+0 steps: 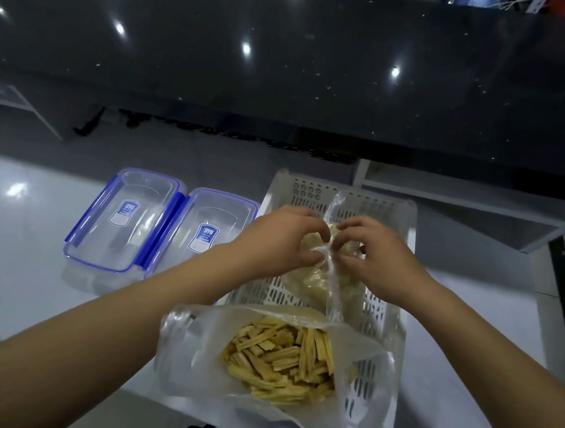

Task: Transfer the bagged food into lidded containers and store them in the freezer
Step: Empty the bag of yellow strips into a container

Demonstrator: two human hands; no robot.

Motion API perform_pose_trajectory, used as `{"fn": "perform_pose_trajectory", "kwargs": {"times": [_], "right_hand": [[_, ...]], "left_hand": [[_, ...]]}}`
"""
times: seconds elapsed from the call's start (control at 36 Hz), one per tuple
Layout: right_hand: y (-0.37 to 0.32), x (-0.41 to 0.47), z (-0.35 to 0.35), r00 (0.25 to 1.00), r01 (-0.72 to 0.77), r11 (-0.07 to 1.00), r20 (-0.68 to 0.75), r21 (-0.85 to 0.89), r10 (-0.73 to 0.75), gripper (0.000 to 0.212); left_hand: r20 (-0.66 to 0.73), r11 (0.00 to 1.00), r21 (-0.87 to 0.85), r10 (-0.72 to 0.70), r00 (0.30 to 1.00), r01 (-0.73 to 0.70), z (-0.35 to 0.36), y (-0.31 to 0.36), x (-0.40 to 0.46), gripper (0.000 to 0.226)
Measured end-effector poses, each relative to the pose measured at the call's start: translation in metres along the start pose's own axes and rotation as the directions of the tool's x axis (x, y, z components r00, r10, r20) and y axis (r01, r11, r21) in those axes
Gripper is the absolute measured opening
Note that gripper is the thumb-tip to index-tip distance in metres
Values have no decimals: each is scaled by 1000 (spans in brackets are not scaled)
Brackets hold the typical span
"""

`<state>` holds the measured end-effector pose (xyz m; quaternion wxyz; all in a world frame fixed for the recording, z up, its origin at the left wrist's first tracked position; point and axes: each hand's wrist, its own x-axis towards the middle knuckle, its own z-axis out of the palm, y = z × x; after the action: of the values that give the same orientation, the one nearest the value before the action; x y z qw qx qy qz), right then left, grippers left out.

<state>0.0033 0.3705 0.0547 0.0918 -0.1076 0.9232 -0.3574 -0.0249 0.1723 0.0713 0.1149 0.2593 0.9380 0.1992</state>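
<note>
— What are the hands at?

— The left hand (284, 238) and right hand (374, 255) both pinch the tied neck of the small bag (319, 278) of pale food, in the far half of the white basket (383, 313). I judge it's the untying step.

— Next?

— Loosen the knot, then carry it left of the basket to the two containers (161, 232), still lidded.

— Unclear?

— The knot is hidden by fingers; the open bag of yellow sticks (283, 360) fills the basket's near half; no freezer shows.

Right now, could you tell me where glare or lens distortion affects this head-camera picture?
Head view: four bright ceiling-light glints sit on the dark countertop, and another on the white table; wide-angle distortion bows the counter's edges and stretches the forearms; the left hand and right hand on the clear bag look slightly soft.
</note>
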Motion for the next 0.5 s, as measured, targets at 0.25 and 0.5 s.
{"fn": "perform_pose_trajectory", "kwargs": {"times": [0.25,0.5], "right_hand": [[-5,-13,0,998,28,1000,-59,-14,-28,12],[-3,-24,3,990,-19,1000,-142,12,21,27]], "left_hand": [[55,999,16,28,998,-29,-5,3,8,12],[2,995,-74,72,997,-71,-3,-13,2,13]]}}
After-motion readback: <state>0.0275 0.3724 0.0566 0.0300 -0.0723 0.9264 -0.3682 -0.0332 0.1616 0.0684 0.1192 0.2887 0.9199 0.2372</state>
